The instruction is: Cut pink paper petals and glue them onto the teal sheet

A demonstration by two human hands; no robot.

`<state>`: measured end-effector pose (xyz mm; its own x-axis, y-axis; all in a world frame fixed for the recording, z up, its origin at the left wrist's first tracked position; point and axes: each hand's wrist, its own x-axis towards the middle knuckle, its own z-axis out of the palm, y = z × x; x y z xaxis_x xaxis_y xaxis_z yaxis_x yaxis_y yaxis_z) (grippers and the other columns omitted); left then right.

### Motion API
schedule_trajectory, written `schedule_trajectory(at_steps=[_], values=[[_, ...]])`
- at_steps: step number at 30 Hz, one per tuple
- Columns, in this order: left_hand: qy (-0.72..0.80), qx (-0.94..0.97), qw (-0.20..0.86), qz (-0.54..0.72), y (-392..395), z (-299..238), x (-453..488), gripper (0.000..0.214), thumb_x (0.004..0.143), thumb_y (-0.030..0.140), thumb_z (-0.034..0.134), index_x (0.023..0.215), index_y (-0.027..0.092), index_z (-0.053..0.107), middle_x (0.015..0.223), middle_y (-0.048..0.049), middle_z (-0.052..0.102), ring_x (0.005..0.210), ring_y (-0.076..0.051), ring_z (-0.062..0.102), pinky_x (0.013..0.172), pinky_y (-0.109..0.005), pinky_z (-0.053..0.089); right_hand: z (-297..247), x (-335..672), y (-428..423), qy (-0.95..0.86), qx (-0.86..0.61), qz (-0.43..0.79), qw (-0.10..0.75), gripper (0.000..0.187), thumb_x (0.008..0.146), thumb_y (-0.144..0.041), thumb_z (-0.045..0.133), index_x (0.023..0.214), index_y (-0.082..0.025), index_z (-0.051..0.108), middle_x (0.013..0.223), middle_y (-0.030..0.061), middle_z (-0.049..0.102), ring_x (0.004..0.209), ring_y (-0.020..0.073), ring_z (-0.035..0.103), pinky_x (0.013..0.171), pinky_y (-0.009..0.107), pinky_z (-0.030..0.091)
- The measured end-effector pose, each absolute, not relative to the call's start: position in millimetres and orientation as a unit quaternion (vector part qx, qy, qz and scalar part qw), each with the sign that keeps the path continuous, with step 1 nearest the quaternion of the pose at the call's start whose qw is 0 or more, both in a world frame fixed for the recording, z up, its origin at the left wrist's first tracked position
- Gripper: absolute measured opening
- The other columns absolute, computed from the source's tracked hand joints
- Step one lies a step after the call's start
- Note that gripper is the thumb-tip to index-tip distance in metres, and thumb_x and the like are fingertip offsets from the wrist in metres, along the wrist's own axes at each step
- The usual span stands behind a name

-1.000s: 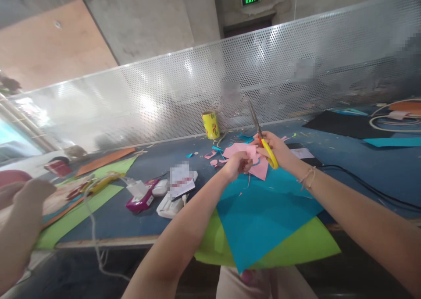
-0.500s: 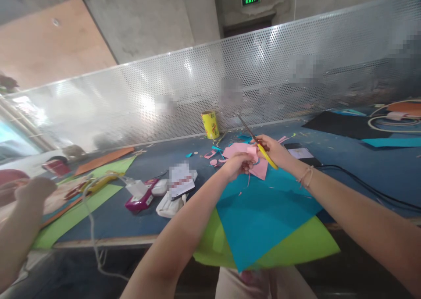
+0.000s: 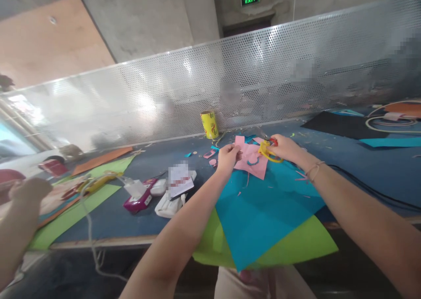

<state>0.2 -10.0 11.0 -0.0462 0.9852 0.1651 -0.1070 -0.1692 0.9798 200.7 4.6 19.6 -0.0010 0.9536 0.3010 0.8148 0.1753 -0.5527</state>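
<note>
My left hand (image 3: 228,154) pinches the left edge of a pink paper sheet (image 3: 253,163) that has curved cut-outs in it. My right hand (image 3: 285,147) grips yellow-handled scissors (image 3: 268,149), lowered flat against the far right side of the pink sheet, blades pointing away toward the mesh wall. Both hands hover just above a blue paper sheet (image 3: 263,211), which lies over a lime-green sheet (image 3: 296,244) at the table's front edge.
A yellow can (image 3: 209,124) stands by the perforated metal screen (image 3: 230,84). White and magenta devices (image 3: 154,193) lie left of centre, green and orange sheets (image 3: 98,167) beyond. A black cable (image 3: 362,185) runs right. Another person's hand (image 3: 23,198) is at far left. Paper scraps litter the blue table (image 3: 362,163).
The scissors have swung down from pointing upward to lying low against the pink sheet. My left hand shifted slightly left and up, spreading the pink sheet flatter.
</note>
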Motion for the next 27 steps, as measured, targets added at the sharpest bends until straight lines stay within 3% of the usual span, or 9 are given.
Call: schedule_trajectory(at_steps=[3, 6, 10, 13, 16, 22, 27], values=[[0.468, 0.540, 0.412, 0.566, -3, 6, -1, 0.013, 0.072, 0.025, 0.051, 0.064, 0.015, 0.051, 0.056, 0.0011, 0.052, 0.053, -0.008, 0.048, 0.056, -0.021, 0.041, 18, 205, 5, -0.706, -0.668, 0.065, 0.225, 0.036, 0.075, -0.038, 0.053, 0.099, -0.010, 0.057, 0.089, 0.0179, 0.064, 0.078, 0.0269, 0.060, 0.057, 0.029, 0.040], [0.503, 0.572, 0.331, 0.557, 5, 1, -3, 0.013, 0.075, 0.024, 0.044, 0.066, 0.016, 0.050, 0.064, 0.0002, 0.054, 0.060, -0.009, 0.048, 0.058, -0.021, 0.039, 15, 200, 4, -0.757, -0.612, 0.071, 0.218, 0.034, 0.077, -0.035, 0.052, 0.103, -0.014, 0.056, 0.093, 0.0133, 0.065, 0.079, 0.0231, 0.060, 0.060, 0.026, 0.039], [0.564, 0.585, 0.252, 0.526, 10, -2, -8, 0.016, 0.078, 0.024, 0.040, 0.069, 0.017, 0.051, 0.067, -0.0007, 0.053, 0.065, -0.012, 0.048, 0.060, -0.023, 0.037, 8, 188, 2, -0.809, -0.560, 0.041, 0.172, 0.016, 0.075, -0.029, 0.054, 0.079, -0.016, 0.062, 0.078, 0.0105, 0.065, 0.070, 0.0210, 0.060, 0.057, 0.025, 0.038], [0.590, 0.630, 0.213, 0.458, 10, -1, -10, 0.017, 0.076, 0.024, 0.043, 0.066, 0.016, 0.053, 0.063, -0.0016, 0.053, 0.065, -0.014, 0.049, 0.062, -0.026, 0.036, 3, 183, 1, -0.812, -0.565, 0.004, 0.144, 0.018, 0.077, -0.028, 0.052, 0.066, -0.016, 0.060, 0.070, 0.0110, 0.064, 0.067, 0.0215, 0.059, 0.055, 0.026, 0.037], [0.590, 0.678, 0.191, 0.395, 9, -4, -9, 0.014, 0.071, 0.020, 0.048, 0.058, 0.016, 0.053, 0.062, -0.0029, 0.055, 0.065, -0.016, 0.050, 0.063, -0.027, 0.036, 1, 181, 1, -0.816, -0.556, 0.004, 0.158, 0.017, 0.077, -0.028, 0.052, 0.070, -0.016, 0.062, 0.072, 0.0106, 0.064, 0.070, 0.0216, 0.060, 0.058, 0.027, 0.039], [0.545, 0.696, 0.301, 0.359, 11, -14, -3, 0.016, 0.067, 0.015, 0.045, 0.052, 0.017, 0.051, 0.054, -0.0009, 0.054, 0.054, -0.014, 0.049, 0.056, -0.026, 0.036, -5, 179, 5, -0.829, -0.517, 0.047, 0.208, 0.014, 0.075, -0.022, 0.056, 0.080, -0.015, 0.067, 0.084, 0.0120, 0.067, 0.081, 0.0227, 0.061, 0.070, 0.028, 0.043], [0.487, 0.783, 0.128, 0.365, 8, -10, -5, 0.021, 0.065, 0.014, 0.046, 0.044, 0.017, 0.043, 0.054, -0.0004, 0.051, 0.060, -0.013, 0.048, 0.059, -0.024, 0.034, -12, 177, 12, -0.767, -0.580, 0.113, 0.249, 0.020, 0.075, -0.015, 0.051, 0.086, -0.017, 0.067, 0.092, 0.0115, 0.068, 0.085, 0.0222, 0.061, 0.073, 0.029, 0.045]])
